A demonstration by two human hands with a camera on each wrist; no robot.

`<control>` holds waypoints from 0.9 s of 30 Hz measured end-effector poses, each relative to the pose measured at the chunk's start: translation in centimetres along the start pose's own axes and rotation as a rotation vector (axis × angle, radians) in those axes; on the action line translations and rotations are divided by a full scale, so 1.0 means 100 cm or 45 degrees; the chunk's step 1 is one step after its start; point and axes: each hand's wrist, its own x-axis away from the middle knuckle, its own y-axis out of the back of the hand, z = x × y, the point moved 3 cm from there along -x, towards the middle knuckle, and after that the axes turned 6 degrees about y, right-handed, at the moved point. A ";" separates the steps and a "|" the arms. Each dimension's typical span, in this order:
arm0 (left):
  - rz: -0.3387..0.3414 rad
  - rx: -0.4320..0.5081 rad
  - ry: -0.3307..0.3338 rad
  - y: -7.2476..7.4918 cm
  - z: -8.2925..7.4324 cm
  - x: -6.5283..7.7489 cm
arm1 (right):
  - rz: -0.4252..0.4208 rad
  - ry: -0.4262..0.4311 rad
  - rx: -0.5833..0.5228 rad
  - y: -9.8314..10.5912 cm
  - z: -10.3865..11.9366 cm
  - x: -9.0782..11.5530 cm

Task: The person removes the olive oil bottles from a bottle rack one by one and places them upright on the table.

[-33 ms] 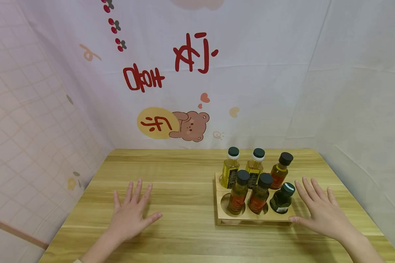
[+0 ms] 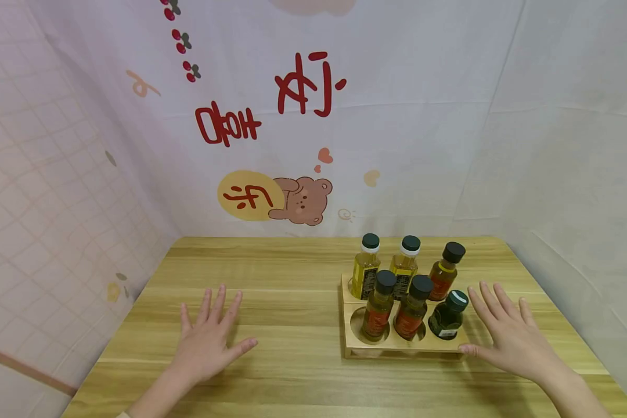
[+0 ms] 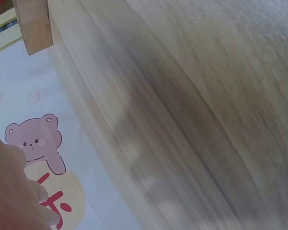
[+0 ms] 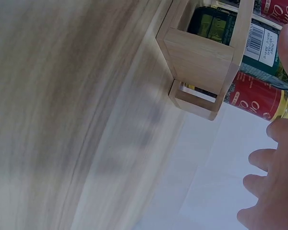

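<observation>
My left hand (image 2: 206, 342) is spread with straight fingers over the left part of the table, holding nothing. My right hand (image 2: 514, 337) is spread too, just right of a two-tier wooden rack (image 2: 347, 339), its thumb at the rack's front right corner. Several small bottles stand in the rack's round holes. In the back row are two bottles of yellow oil (image 2: 366, 276) with green caps and a red-labelled bottle (image 2: 442, 280). Two red-labelled bottles (image 2: 378, 316) with black caps and a short dark green bottle (image 2: 446, 319) fill the front row.
The wood-grain table (image 2: 287, 377) runs back to a white cloth (image 2: 423, 145) printed with a bear, hearts and red characters. Cloth also hangs along the left and right sides of the table.
</observation>
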 end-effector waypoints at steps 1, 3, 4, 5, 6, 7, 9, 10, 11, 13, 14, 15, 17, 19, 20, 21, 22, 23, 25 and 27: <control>-0.003 0.001 0.000 0.000 0.000 0.000 | -0.001 0.000 -0.001 0.000 0.000 0.000; -0.005 -0.001 0.001 0.000 0.000 0.000 | -0.003 -0.001 -0.002 0.000 0.000 0.000; -0.005 0.001 0.001 0.000 -0.001 0.000 | -0.003 -0.002 -0.003 0.000 0.000 0.000; -0.003 0.007 0.002 -0.001 -0.001 0.000 | -0.006 -0.002 -0.003 0.000 -0.001 0.001; -0.007 0.009 0.001 -0.001 -0.001 0.000 | -0.010 -0.001 -0.004 -0.001 -0.001 0.001; -0.010 0.015 0.001 -0.001 -0.001 -0.001 | -0.015 0.000 -0.003 -0.001 -0.001 0.001; -0.015 0.027 -0.001 -0.002 -0.002 -0.001 | -0.024 0.003 -0.002 -0.002 -0.002 0.002; -0.019 0.035 -0.004 -0.002 -0.002 -0.001 | -0.029 0.003 -0.008 -0.003 -0.003 0.003; -0.022 0.045 -0.007 -0.002 -0.003 -0.001 | -0.036 0.003 -0.018 -0.003 -0.003 0.003; -0.030 0.071 -0.016 -0.003 -0.004 -0.002 | -0.053 -0.001 -0.052 -0.004 -0.005 0.003; -0.033 0.079 -0.022 -0.003 -0.004 -0.002 | -0.065 -0.004 -0.080 -0.004 -0.006 0.004; -0.038 0.092 -0.028 -0.004 -0.005 -0.002 | -0.081 -0.009 -0.116 -0.003 -0.007 0.004; -0.045 0.124 -0.042 -0.004 -0.007 -0.003 | -0.119 -0.021 -0.192 -0.001 -0.008 0.004; -0.059 0.154 -0.052 -0.004 -0.009 -0.004 | -0.154 -0.038 -0.274 0.001 -0.008 0.005; -0.069 0.167 -0.056 -0.004 -0.010 -0.004 | -0.169 -0.048 -0.317 0.001 -0.008 0.005; -0.081 0.187 -0.061 -0.003 -0.011 -0.004 | -0.184 -0.057 -0.353 0.002 -0.008 0.006; -0.095 0.204 -0.067 -0.003 -0.012 -0.004 | -0.199 -0.066 -0.383 0.003 -0.008 0.006; -0.111 0.222 -0.073 -0.002 -0.013 -0.004 | -0.212 -0.074 -0.411 0.003 -0.007 0.007; -0.147 0.249 -0.082 -0.002 -0.015 -0.003 | -0.234 -0.093 -0.449 0.003 -0.005 0.008; -0.181 0.283 -0.088 -0.003 -0.017 -0.002 | -0.249 -0.107 -0.463 0.001 -0.003 0.009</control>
